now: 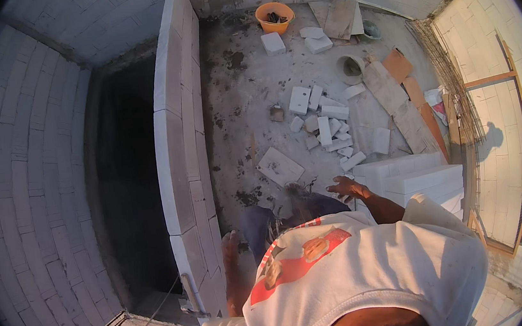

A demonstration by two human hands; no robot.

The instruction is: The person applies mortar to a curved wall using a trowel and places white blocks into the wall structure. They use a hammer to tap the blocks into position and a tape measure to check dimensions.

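I look down my white shirt at a concrete floor. My right hand is stretched out with fingers spread and holds nothing; it hovers just left of a stack of large white blocks. My left hand hangs along my side, close to the face of a white block wall; its fingers are too blurred to read. My legs in dark trousers show below the shirt.
Broken block pieces litter the floor ahead, with a flat slab nearer. At the back stand an orange bucket and a grey bucket. Wooden boards and mesh lie right. A dark shaft drops left of the wall.
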